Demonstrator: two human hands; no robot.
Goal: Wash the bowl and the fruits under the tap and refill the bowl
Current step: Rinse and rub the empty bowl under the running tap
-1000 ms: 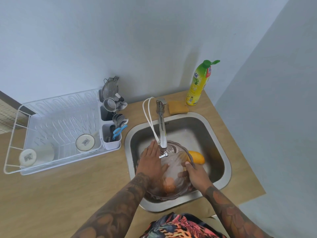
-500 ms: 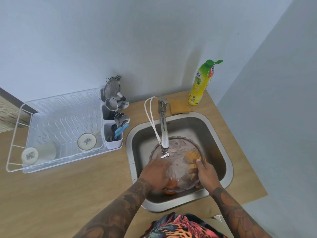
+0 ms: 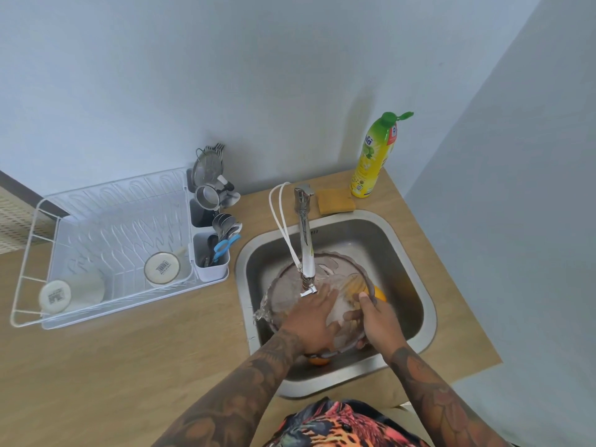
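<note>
Left hand (image 3: 311,321) flat, rubbing inside bowl (image 3: 342,269); right hand (image 3: 377,321) gripping rim beside it. Advice: keeping bowl tilted under tap (image 3: 306,253).

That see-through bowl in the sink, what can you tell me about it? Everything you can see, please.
The bowl is clear, glass or plastic by its look, round and wide with a wavy, darker rim. It sits tilted inside the steel sink, under the tap, with water splashing over its left edge. The left hand lies flat inside it, fingers spread; the right hand grips its right rim. A yellow fruit shows behind it and an orange one beneath its near edge.
</note>
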